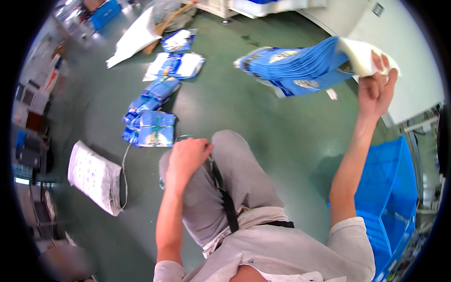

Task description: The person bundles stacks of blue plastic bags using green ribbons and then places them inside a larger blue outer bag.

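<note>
At the upper right my right hand (376,91) is closed on the white end of a stack of blue printed plastic bags (300,63). The stack curves up at that end, and its layers fan out toward the left over the floor. My left hand (189,156) rests at my left knee with its fingers curled in. Thin green string (184,137) shows beside that hand and seems to run into it; the grip itself is partly hidden. Ahead of the knee lies a flat blue bundle (157,129) tied crosswise with green string.
More blue bundles (159,89) and blue-white packs (176,66) trail away on the green floor. A white sack (95,177) lies at left, a white sheet (134,37) farther off. A blue plastic crate (385,188) stands at my right, and a white cabinet (404,51) behind the bags.
</note>
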The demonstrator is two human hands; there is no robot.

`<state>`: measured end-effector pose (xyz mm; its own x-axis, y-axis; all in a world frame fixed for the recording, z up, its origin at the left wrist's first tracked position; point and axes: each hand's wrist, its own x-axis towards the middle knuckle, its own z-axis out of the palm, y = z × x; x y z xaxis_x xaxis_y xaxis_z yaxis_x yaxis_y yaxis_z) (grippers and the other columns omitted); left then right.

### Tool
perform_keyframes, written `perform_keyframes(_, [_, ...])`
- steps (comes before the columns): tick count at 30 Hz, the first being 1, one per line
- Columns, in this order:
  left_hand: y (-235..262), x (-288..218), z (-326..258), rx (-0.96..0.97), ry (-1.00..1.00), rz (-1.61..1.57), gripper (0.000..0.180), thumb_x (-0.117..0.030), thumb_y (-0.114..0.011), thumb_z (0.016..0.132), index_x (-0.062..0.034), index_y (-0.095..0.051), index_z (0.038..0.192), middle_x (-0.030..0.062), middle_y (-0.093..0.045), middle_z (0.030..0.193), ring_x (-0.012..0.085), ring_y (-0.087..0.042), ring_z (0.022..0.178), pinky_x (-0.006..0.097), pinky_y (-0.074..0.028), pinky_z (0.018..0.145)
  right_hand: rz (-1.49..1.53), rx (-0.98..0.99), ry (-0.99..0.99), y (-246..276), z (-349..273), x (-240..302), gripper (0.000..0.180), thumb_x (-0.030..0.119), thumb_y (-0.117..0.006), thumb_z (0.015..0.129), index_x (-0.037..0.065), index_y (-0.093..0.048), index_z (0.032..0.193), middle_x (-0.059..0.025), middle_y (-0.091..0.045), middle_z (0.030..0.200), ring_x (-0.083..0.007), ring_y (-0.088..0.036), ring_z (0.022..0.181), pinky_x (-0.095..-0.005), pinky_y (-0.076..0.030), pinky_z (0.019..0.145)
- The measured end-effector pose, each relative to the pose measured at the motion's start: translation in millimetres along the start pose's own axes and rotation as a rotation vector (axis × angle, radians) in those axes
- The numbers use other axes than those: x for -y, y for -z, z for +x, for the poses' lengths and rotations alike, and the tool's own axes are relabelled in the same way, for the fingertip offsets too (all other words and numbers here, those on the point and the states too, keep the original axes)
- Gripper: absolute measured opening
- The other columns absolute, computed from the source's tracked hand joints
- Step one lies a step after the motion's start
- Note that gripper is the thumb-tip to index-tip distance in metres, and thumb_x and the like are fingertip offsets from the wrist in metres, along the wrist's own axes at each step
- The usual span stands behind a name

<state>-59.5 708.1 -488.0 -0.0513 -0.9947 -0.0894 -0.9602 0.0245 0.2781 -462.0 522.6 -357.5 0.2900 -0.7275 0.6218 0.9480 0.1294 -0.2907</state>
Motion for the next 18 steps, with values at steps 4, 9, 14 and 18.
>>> perform_keyframes(4, [-6, 7, 0, 0.012, 0.029, 0.071, 0.03, -0.036, -0.06, 0.088, -0.009, -0.074, 0.084, 0.0147, -0.067, 0.072, 0.0323, -0.066, 0.072, 0.043, -0.052, 0.067, 0.069, -0.111, 0.005, -6, -110, -6, 0.056, 0.046, -0.032, 0.102, -0.004, -0.043, 0.128, -0.0133, -0.047, 0.103, -0.0058, -0.025, 0.043, -0.0217, -0.018, 0.036])
perform_keyframes(9, [-11, 15, 18, 0.019, -0.016, 0.095, 0.033, -0.036, -0.061, 0.087, -0.0081, -0.074, 0.077, 0.0152, -0.067, 0.07, 0.0341, -0.066, 0.067, 0.043, -0.052, 0.063, 0.053, -0.281, 0.139, -53, -245, 40, 0.058, 0.047, -0.03, 0.102, 0.004, -0.033, 0.142, -0.0191, -0.043, 0.132, -0.0075, -0.03, 0.047, -0.0234, -0.021, 0.04])
perform_keyframes(14, [-5, 14, 40, 0.013, -0.084, 0.119, 0.035, -0.036, -0.059, 0.088, -0.0057, -0.075, 0.079, 0.0167, -0.066, 0.068, 0.0337, -0.065, 0.065, 0.043, -0.052, 0.063, -1.103, -0.922, 0.863, -177, -246, 80, 0.061, 0.042, -0.034, 0.103, -0.006, -0.033, 0.141, -0.0163, -0.056, 0.095, -0.0081, -0.035, 0.049, -0.0252, -0.033, 0.047])
perform_keyframes(18, [-15, 20, 36, 0.043, -0.091, 0.108, 0.036, -0.036, -0.058, 0.09, -0.0063, -0.075, 0.08, 0.016, -0.065, 0.066, 0.0331, -0.064, 0.063, 0.043, -0.051, 0.061, -1.077, -0.255, 0.423, -216, -192, 106, 0.059, 0.044, -0.035, 0.102, 0.0, -0.031, 0.14, -0.0184, -0.048, 0.104, -0.0178, -0.044, 0.08, -0.0326, -0.042, 0.067])
